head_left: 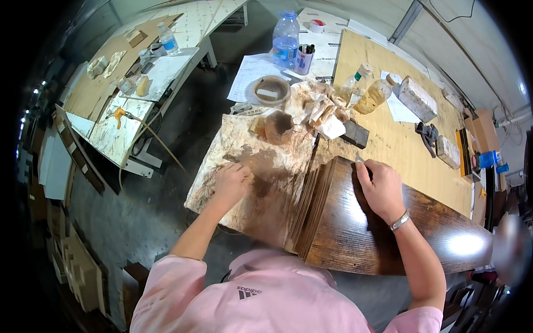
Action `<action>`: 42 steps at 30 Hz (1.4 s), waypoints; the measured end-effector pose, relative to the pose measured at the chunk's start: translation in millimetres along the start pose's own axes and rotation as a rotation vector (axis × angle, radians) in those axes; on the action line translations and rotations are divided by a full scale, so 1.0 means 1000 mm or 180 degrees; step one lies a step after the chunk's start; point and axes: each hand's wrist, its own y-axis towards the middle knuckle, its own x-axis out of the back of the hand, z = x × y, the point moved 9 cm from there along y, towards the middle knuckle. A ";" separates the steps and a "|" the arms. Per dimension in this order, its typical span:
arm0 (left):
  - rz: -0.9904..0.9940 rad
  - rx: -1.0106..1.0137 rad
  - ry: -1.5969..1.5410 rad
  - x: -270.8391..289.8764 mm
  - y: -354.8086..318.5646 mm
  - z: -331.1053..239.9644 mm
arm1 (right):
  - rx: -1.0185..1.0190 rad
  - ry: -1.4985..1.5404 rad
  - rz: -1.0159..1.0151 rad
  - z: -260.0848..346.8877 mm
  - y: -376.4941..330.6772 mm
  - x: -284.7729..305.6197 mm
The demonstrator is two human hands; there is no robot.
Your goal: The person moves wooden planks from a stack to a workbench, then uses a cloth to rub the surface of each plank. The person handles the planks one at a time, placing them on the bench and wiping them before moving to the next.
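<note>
My left hand (233,181) is over a stained whitish cloth (214,191), its fingers closed. A bit of something yellowish shows at the fingertips, too small to name. Just beyond it on the cloth sits a cut-down, brown-stained container (278,127). My right hand (382,186) rests at the far edge of a glossy dark-brown wooden board (355,236), with fingers curled. A thin, pale tip (360,159) pokes out by its thumb; the rest is hidden in the fist. The board is the top one of a stack, whose layered ends (311,213) face the cloth.
Beyond the cloth are a tape roll (271,90), crumpled rags (316,108), a dark block (355,134), a large water bottle (285,41), a cup of pens (304,60) and two bottles of liquid (376,95). Another cluttered table (105,139) stands left across the floor.
</note>
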 end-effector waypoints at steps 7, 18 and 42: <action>0.0150 0.0165 0.0031 0.003 -0.007 0.002 | -0.0024 -0.0013 0.0030 0.001 -0.001 0.000; 0.0146 0.1492 0.0111 0.018 -0.038 0.003 | 0.0073 -0.0051 0.0149 -0.004 0.001 -0.003; -0.0400 0.2300 -0.7618 -0.079 -0.279 -0.315 | 0.3184 0.1593 0.1420 0.097 -0.340 -0.094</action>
